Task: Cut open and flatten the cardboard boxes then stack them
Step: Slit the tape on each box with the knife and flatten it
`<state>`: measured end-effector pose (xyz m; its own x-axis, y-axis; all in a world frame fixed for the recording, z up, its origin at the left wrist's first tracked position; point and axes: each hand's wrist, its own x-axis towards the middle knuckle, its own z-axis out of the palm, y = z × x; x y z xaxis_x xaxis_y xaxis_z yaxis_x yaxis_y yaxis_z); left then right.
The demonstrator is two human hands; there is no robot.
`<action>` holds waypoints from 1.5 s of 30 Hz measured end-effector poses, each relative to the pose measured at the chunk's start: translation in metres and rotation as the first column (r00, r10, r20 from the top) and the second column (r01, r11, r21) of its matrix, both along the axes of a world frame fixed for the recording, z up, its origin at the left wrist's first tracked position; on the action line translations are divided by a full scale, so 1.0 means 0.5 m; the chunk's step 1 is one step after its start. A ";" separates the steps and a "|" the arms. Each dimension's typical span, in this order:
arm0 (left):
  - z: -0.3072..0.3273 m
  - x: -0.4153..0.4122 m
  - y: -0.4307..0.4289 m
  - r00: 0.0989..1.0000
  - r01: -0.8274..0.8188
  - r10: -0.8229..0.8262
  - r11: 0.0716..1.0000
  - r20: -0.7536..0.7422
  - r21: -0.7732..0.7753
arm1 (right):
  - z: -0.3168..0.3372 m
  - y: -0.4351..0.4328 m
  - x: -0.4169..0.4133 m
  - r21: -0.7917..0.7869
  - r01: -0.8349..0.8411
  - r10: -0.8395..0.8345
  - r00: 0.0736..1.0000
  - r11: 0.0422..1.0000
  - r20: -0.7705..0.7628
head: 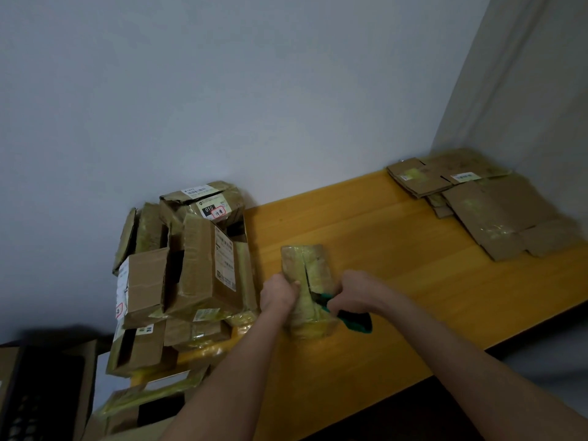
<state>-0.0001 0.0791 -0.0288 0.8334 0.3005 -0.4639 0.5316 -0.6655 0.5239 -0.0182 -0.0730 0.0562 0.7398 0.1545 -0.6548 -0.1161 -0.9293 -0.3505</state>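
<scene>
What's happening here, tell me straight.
A person is cutting open a small taped box on the yellow table. The left hand holds the box by its left side, while the right hand grips a green-handled cutting tool at the slit along its top. A pile of uncut boxes sits at the table's left end; flattened boxes lie stacked at the far right.

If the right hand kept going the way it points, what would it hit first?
The box: the right hand holds a green cutter in its slit. Past that, probably the left hand; depth is unclear.
</scene>
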 end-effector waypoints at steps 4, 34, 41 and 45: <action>0.007 0.006 -0.006 1.000 -0.030 0.030 0.999 0.001 -0.036 | -0.001 -0.042 0.008 0.261 0.255 -0.237 0.967 0.931 -0.098; 0.017 0.065 0.044 0.960 0.277 -0.273 0.895 -0.064 0.349 | -0.088 -0.011 0.087 0.614 0.642 -0.659 0.709 0.459 -0.249; 0.046 0.143 -0.042 0.682 0.700 -0.704 0.553 -0.196 0.451 | -0.106 -0.052 0.087 0.602 0.561 -0.586 0.790 0.569 -0.182; 0.035 0.184 -0.081 0.577 0.808 -0.734 0.448 -0.359 0.382 | -0.138 -0.102 0.076 0.537 0.548 -0.581 0.804 0.641 -0.127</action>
